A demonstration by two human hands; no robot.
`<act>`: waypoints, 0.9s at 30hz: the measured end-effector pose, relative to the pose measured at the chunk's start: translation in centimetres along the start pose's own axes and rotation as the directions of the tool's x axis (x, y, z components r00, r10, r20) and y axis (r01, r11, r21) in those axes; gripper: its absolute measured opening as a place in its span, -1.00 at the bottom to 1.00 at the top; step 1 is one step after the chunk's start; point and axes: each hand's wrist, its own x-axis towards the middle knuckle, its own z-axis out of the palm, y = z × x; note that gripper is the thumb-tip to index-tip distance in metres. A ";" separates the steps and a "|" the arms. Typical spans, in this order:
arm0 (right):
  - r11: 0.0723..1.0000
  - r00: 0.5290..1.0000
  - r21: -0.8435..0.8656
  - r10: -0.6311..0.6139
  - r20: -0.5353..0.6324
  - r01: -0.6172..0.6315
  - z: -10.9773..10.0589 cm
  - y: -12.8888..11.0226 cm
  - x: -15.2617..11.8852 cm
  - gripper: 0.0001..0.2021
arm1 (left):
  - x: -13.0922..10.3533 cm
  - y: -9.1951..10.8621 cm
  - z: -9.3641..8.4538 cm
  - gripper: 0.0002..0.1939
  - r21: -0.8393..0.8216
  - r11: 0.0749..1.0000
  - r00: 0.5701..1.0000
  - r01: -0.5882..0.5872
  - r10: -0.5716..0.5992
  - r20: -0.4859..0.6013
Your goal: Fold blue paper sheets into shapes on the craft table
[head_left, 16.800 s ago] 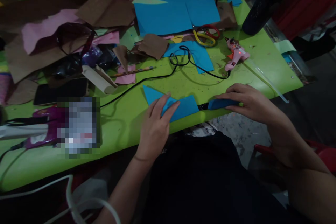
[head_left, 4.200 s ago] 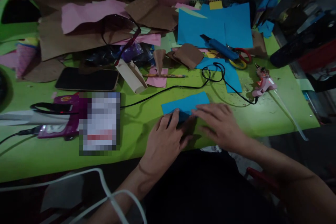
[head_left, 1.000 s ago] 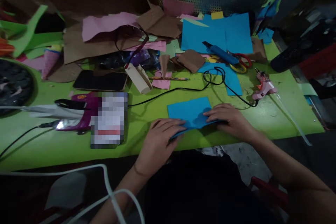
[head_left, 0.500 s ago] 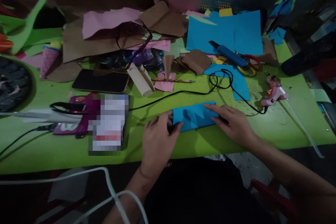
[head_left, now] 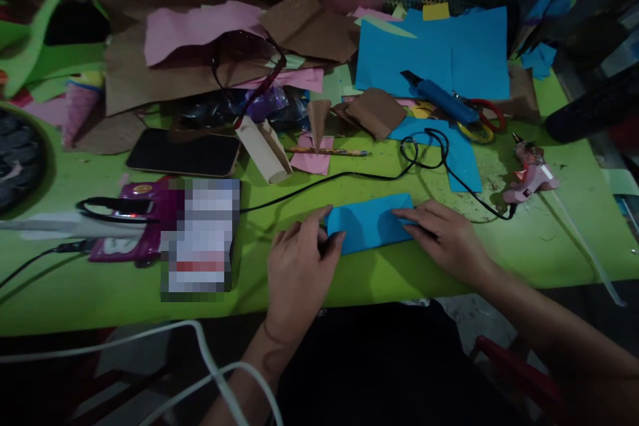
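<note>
A folded strip of blue paper lies near the front edge of the green table. My left hand grips its left end, thumb in front and fingers behind. At the right end, my right hand has its thumb and fingertips closed on the paper. The strip's upper face looks fairly smooth, with shadows from the fingers on it.
A pink glue gun stands at the right, its black cord running behind the strip. Farther back are a blue cutter, scissors, blue sheets and a brown cone. Two phones lie left.
The blue strip looks flatter and less wrinkled than before. My right fingertips have shifted slightly along its right end. The view has moved a little, and both hands stay at the strip.
</note>
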 end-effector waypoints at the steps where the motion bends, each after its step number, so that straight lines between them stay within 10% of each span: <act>1: 1.000 1.000 0.004 0.003 -0.001 -0.003 0.0 0.0 0.0 -0.73 | 0.0 0.0 0.0 -0.68 0.003 1.000 1.000 0.002 -0.002 -0.004; 27: 0.983 0.998 -0.179 -0.053 -0.032 0.047 0.6 -0.1 -0.1 -0.70 | 0.2 0.7 -0.1 -0.63 0.135 0.990 0.999 -0.038 0.035 0.029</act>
